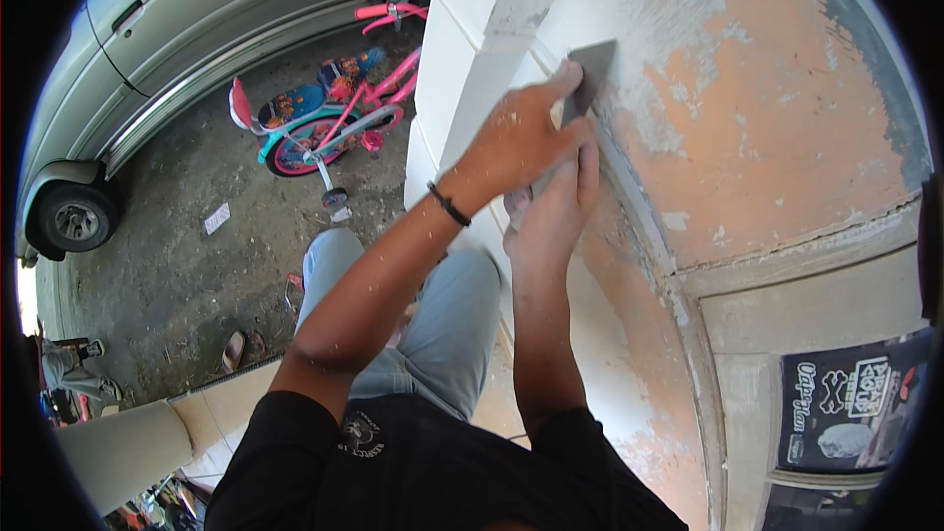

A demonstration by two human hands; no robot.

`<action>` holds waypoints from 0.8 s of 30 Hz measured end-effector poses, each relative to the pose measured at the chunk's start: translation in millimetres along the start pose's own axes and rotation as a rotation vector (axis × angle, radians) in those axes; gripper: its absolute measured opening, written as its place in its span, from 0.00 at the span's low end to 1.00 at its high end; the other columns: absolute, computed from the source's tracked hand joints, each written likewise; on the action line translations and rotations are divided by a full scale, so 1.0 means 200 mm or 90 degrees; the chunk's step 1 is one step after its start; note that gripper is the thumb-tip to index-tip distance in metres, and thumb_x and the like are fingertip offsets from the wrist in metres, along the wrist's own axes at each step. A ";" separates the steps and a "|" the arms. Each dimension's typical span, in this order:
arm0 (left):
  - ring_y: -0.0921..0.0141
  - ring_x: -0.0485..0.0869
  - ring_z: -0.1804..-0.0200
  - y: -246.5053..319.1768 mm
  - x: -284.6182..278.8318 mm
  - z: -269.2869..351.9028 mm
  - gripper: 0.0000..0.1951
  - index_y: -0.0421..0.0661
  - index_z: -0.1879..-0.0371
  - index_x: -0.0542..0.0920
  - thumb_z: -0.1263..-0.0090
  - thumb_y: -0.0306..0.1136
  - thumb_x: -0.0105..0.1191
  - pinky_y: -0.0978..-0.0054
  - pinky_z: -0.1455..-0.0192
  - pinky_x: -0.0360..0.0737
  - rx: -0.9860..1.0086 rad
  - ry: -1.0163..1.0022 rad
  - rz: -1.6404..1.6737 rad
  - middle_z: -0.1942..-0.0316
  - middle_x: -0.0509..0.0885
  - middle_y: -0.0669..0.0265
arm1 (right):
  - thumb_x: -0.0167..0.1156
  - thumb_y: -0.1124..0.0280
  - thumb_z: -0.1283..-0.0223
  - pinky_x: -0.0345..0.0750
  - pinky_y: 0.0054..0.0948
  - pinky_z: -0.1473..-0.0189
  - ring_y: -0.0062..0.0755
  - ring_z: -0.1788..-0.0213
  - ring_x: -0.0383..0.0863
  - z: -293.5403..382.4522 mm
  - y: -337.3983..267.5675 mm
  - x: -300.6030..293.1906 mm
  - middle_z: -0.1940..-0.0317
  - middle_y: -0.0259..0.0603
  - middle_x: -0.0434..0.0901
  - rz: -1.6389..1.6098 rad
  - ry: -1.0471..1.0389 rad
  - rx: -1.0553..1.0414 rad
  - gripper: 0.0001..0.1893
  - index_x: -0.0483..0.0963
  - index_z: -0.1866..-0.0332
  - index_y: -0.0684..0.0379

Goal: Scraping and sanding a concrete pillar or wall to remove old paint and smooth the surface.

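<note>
A putty knife with a flat metal blade (594, 70) lies against the wall, where whitish filler meets peeling orange paint (745, 155). My right hand (549, 210) is closed around its handle, which the fingers mostly hide. Above it, my left hand (516, 133), with a dark band at the wrist, holds the blade's near part, its thumb at the blade's left edge. Pale specks dot the left hand and forearm. Beside the blade runs a raised, rough-edged strip (634, 184) of the wall, next to white tiles (450, 66).
A pink child's bicycle (332, 118) with training wheels stands on the concrete floor left of the tiled wall. Beyond it is a silver vehicle (221, 7). A sandal (233, 351) lies lower left, near a round column (125, 442). Another person's legs (70, 369) show at far left. Framed panels (848, 405) are at right.
</note>
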State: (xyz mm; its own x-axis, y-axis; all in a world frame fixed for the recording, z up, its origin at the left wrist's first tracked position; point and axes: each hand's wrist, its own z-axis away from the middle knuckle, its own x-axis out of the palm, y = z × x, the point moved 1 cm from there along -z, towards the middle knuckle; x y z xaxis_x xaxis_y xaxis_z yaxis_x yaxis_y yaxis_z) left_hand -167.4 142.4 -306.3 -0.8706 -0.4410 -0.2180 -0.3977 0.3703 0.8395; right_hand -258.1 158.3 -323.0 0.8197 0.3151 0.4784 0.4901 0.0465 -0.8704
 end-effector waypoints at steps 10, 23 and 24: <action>0.75 0.73 0.83 0.00 -0.05 -0.03 0.33 0.33 0.32 0.70 0.33 0.39 0.59 0.73 0.74 0.74 -0.046 0.018 -0.039 0.81 0.82 0.57 | 0.44 0.68 0.25 0.63 0.16 0.82 0.12 0.79 0.70 -0.04 -0.05 0.04 0.69 0.33 0.77 -0.006 -0.050 0.048 0.10 0.69 0.46 0.52; 0.75 0.84 0.73 -0.10 -0.03 -0.04 0.34 0.34 0.29 0.67 0.32 0.39 0.60 0.76 0.66 0.81 -0.050 -0.034 0.014 0.76 0.85 0.58 | 0.45 0.70 0.29 0.60 0.18 0.81 0.15 0.80 0.64 -0.01 -0.01 0.03 0.70 0.31 0.72 0.041 0.059 0.029 0.07 0.69 0.51 0.52; 0.75 0.84 0.75 -0.05 -0.12 -0.10 0.35 0.34 0.28 0.65 0.31 0.39 0.59 0.77 0.67 0.81 -0.167 -0.076 0.039 0.78 0.85 0.60 | 0.44 0.69 0.27 0.61 0.17 0.81 0.15 0.80 0.65 -0.08 0.00 0.08 0.70 0.31 0.72 0.026 -0.007 0.027 0.09 0.69 0.48 0.52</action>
State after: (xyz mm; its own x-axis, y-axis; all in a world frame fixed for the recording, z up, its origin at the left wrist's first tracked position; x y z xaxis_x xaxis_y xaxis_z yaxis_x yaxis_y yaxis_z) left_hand -136.7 132.2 -299.4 -0.9247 -0.3191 -0.2076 -0.2691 0.1621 0.9494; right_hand -240.6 147.6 -314.3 0.8354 0.3272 0.4416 0.4435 0.0733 -0.8933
